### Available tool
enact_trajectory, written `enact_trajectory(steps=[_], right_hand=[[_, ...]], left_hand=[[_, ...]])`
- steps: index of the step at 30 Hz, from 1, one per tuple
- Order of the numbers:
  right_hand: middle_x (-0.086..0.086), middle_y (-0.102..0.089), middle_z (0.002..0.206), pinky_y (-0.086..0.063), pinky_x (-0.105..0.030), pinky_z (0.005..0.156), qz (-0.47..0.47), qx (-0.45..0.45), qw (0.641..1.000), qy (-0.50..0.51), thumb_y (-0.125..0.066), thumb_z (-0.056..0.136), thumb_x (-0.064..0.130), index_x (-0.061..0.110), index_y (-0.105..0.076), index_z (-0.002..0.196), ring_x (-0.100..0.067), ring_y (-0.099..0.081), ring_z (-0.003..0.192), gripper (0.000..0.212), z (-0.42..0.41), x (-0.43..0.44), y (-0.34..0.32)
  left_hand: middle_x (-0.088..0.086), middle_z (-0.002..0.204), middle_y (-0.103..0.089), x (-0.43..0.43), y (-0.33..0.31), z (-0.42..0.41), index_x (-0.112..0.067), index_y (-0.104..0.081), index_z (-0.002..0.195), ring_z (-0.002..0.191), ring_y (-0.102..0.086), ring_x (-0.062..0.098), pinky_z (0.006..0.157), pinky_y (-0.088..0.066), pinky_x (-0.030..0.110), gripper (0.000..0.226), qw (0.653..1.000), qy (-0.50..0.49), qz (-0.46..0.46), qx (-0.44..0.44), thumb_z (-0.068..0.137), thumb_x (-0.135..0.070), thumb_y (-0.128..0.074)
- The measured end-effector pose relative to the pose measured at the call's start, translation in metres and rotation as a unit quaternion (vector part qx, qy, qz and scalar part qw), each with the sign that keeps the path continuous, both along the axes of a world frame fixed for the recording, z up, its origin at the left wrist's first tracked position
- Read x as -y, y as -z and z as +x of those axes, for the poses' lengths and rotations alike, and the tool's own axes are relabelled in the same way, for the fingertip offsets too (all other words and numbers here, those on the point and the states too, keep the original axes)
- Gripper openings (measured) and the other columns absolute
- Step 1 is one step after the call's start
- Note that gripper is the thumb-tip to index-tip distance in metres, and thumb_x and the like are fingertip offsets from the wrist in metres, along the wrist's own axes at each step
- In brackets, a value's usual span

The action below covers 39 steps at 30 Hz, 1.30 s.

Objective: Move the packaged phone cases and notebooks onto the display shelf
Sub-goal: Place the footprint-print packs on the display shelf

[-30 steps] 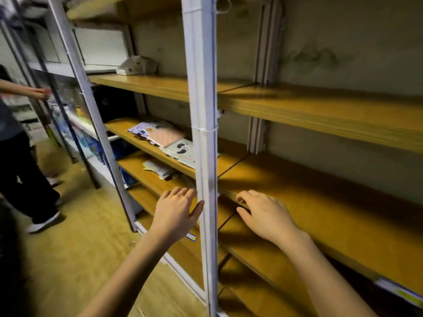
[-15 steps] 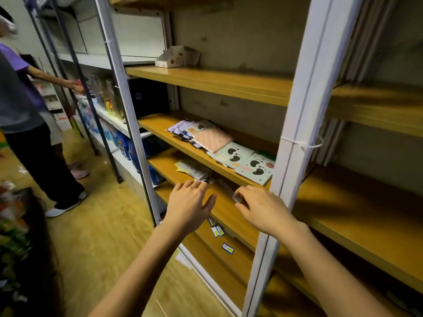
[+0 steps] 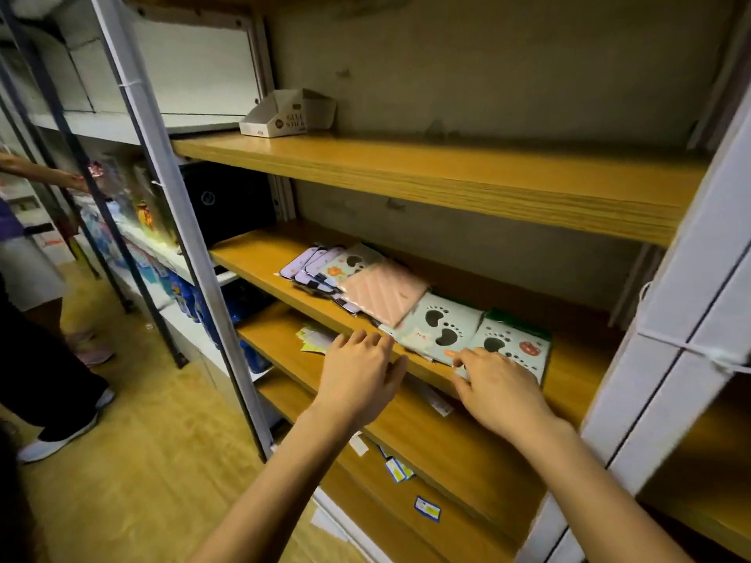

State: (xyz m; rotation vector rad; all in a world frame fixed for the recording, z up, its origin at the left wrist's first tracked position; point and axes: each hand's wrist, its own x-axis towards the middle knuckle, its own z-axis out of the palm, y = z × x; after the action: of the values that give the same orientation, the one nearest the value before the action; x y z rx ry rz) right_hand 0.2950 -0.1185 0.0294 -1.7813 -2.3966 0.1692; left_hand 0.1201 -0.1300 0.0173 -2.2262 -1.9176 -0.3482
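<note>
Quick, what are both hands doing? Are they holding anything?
Left hand: open, holding nothing.
Right hand: fingers on the paw-print package; gripping it or not cannot be told.

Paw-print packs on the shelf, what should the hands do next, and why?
Probably the right hand should pinch the near edge of the rightmost paw-print pack and slide it further back. Its fingers reach that edge, the pack lies at the front lip of the shelf, and the left hand hovers open, holding nothing.
</note>
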Motion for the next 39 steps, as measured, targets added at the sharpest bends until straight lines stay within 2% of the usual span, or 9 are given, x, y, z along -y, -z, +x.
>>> enact_trajectory(steps=[12,15,19,21,24,27,30,33,39], right_hand=[[0.002,-0.052,0.133,-0.044,-0.030,0.094,-0.005,-0.007,0.973,0.232,-0.042,0.097,0.041,0.022,-0.044,0.133,-0.017,-0.050,0.120,0.041,0.005,-0.034,-0.001],[-0.002,-0.050,0.137,-0.046,-0.031,0.092,-0.036,-0.028,0.944,0.327,-0.042,0.094,0.051,0.021,-0.042,0.137,-0.022,-0.050,0.122,0.053,-0.001,-0.034,-0.004],[-0.008,-0.054,0.119,-0.044,-0.029,0.076,-0.089,-0.070,0.882,0.457,-0.044,0.081,0.071,0.011,-0.047,0.127,-0.023,-0.053,0.108,0.076,-0.013,-0.041,0.003],[-0.013,-0.042,0.140,-0.043,-0.033,0.092,-0.121,-0.078,0.856,0.497,-0.043,0.072,0.080,0.004,-0.031,0.140,-0.029,-0.042,0.127,0.102,-0.022,-0.049,0.014],[-0.016,-0.009,0.157,-0.025,-0.040,0.113,-0.158,-0.058,0.839,0.517,-0.045,0.065,0.085,0.001,-0.002,0.149,-0.035,-0.013,0.144,0.126,-0.036,-0.058,0.024],[-0.017,-0.014,0.155,-0.023,-0.039,0.113,-0.169,-0.032,0.821,0.545,-0.052,0.058,0.086,0.001,-0.005,0.148,-0.037,-0.017,0.140,0.133,-0.040,-0.064,0.021],[-0.018,-0.027,0.146,-0.030,-0.038,0.107,-0.186,-0.033,0.796,0.575,-0.060,0.052,0.084,0.004,-0.021,0.144,-0.035,-0.031,0.132,0.129,-0.034,-0.067,0.012],[-0.018,-0.035,0.139,-0.037,-0.038,0.101,-0.136,-0.070,0.778,0.610,-0.072,0.059,0.069,0.006,-0.029,0.136,-0.033,-0.038,0.127,0.108,-0.031,-0.069,0.006],[-0.005,-0.058,0.093,-0.050,-0.033,0.075,-0.006,-0.300,0.733,0.610,-0.066,0.086,0.026,0.006,-0.033,0.133,-0.017,-0.059,0.085,0.061,-0.038,-0.049,0.009]], left_hand=[[0.002,0.122,-0.058,-0.106,0.007,0.017,-0.018,-0.053,0.123,0.115,-0.050,0.021,0.096,-0.036,0.035,0.042,0.984,0.174,-0.027,0.020,0.096,-0.044,-0.033],[0.002,0.125,-0.056,-0.127,0.006,0.018,-0.019,-0.051,0.122,0.118,-0.047,0.019,0.099,-0.032,0.033,0.043,0.973,0.226,-0.047,0.013,0.096,-0.045,-0.030],[0.000,0.125,-0.056,-0.149,0.003,0.007,-0.021,-0.052,0.121,0.119,-0.046,0.019,0.098,-0.031,0.033,0.042,0.957,0.284,-0.055,0.005,0.096,-0.046,-0.029],[-0.001,0.125,-0.055,-0.157,0.003,-0.001,-0.022,-0.051,0.121,0.118,-0.046,0.018,0.097,-0.032,0.032,0.042,0.950,0.308,-0.058,0.005,0.096,-0.046,-0.029],[0.000,0.123,-0.056,-0.164,0.008,-0.010,-0.021,-0.052,0.120,0.117,-0.047,0.019,0.096,-0.032,0.033,0.045,0.939,0.338,-0.059,-0.001,0.095,-0.048,-0.026],[0.001,0.120,-0.059,-0.168,0.009,-0.021,-0.020,-0.055,0.119,0.114,-0.049,0.021,0.094,-0.034,0.034,0.063,0.930,0.364,-0.054,-0.005,0.088,-0.053,-0.011],[0.001,0.122,-0.058,-0.172,0.006,-0.028,-0.021,-0.054,0.120,0.116,-0.049,0.021,0.096,-0.033,0.034,0.055,0.926,0.373,-0.056,0.003,0.091,-0.050,-0.017],[0.000,0.120,-0.059,-0.174,0.003,-0.035,-0.021,-0.055,0.118,0.114,-0.050,0.020,0.095,-0.035,0.034,0.049,0.921,0.386,-0.052,0.013,0.094,-0.048,-0.022],[0.000,0.122,-0.059,-0.169,-0.002,-0.044,-0.020,-0.055,0.118,0.114,-0.051,0.019,0.096,-0.034,0.031,0.041,0.903,0.426,-0.048,0.016,0.096,-0.044,-0.030]])
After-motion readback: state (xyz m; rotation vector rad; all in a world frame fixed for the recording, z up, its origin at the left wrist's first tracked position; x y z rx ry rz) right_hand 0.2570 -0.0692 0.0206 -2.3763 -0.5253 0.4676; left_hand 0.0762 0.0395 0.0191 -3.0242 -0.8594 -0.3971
